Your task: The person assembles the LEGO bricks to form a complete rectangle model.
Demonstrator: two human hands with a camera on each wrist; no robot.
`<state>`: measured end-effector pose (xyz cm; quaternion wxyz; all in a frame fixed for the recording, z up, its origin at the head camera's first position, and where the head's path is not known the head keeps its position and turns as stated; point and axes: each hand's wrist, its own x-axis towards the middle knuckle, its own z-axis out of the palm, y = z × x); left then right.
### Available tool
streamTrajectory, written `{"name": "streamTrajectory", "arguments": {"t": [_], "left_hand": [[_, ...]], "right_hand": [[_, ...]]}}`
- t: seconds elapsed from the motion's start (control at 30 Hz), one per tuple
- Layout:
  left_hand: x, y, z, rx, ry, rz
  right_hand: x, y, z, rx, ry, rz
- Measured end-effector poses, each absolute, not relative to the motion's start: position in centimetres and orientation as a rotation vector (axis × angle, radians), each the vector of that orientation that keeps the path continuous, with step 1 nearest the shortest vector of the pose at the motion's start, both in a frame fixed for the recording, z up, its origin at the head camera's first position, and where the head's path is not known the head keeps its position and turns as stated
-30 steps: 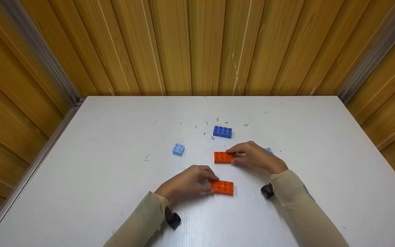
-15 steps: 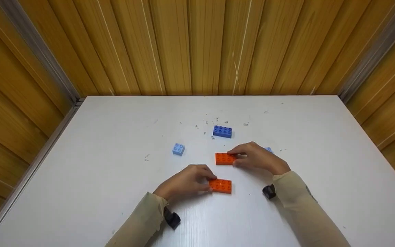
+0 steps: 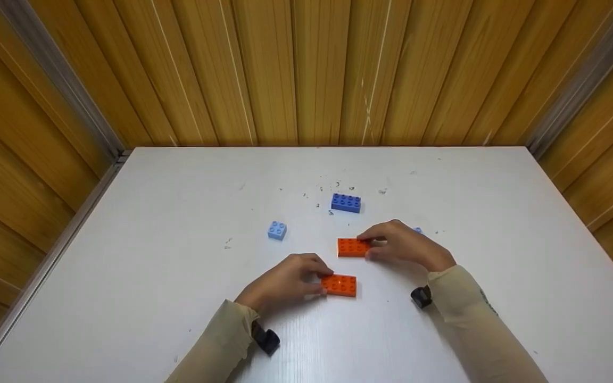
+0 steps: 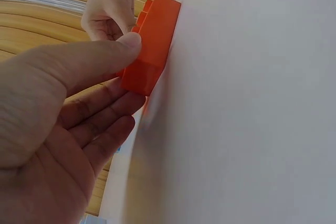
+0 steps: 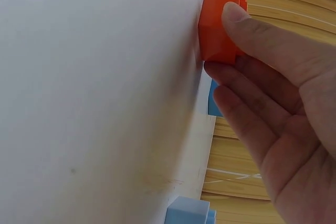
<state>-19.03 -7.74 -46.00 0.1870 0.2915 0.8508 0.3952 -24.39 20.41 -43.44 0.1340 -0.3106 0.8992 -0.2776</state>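
Observation:
My left hand [image 3: 290, 281] pinches the left end of an orange toy building brick [image 3: 341, 285] with two rows of studs. In the left wrist view the thumb presses this brick's [image 4: 157, 32] near long side, with fingers at its end and beyond. Farther back and slightly right, my right hand [image 3: 405, 244] grips the right end of a second orange brick [image 3: 351, 248]. The right wrist view has thumb and fingers around this brick's [image 5: 218, 24] end. Both bricks lie stud side up, low at the table, apart from each other.
A dark blue brick [image 3: 346, 202] lies behind the orange ones on the white table [image 3: 152, 239]. To the left sits a small light blue brick [image 3: 276, 230]; another light blue brick [image 3: 417, 230] is mostly hidden behind my right hand. Wood-look panels [image 3: 317, 74] enclose the table.
The left hand has shifted its orange brick slightly left and away from me. The right hand has drawn its brick slightly right and toward me. The blue bricks stay in place.

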Motion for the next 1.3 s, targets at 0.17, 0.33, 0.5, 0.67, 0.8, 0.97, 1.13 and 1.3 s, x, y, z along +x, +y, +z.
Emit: {"name": "streamTrajectory", "arguments": {"t": [0.17, 0.33, 0.5, 0.67, 0.8, 0.97, 1.13, 1.3], "left_hand": [[-19.03, -7.92, -45.97, 0.802, 2.397, 1.134], [-18.96, -7.93, -45.82, 0.782, 2.408, 1.134], [-18.96, -7.94, -45.88, 0.787, 2.415, 1.136], [-18.97, -7.93, -46.04, 0.79, 2.422, 1.136], [-18.93, -7.95, -46.05, 0.769, 2.422, 1.143], [-18.95, -8.0, -46.04, 0.746, 2.415, 1.163], [-18.98, -8.01, -46.12, 0.728, 2.422, 1.172], [-18.93, -8.02, -46.0, 0.755, 2.454, 1.154]], "right_hand": [[-24.3, 20.59, -43.28, -0.9, 2.607, -0.802], [-24.1, 20.66, -43.03, -0.877, 2.604, -0.807], [-24.04, 20.79, -43.07, -0.896, 2.606, -0.791], [-24.02, 20.91, -43.16, -0.903, 2.606, -0.806], [-23.92, 20.98, -43.19, -0.913, 2.605, -0.808], [-23.89, 21.13, -43.33, -0.934, 2.606, -0.816], [-23.86, 21.26, -43.41, -0.919, 2.61, -0.807], [-23.76, 21.3, -43.37, -0.933, 2.618, -0.8]]}}
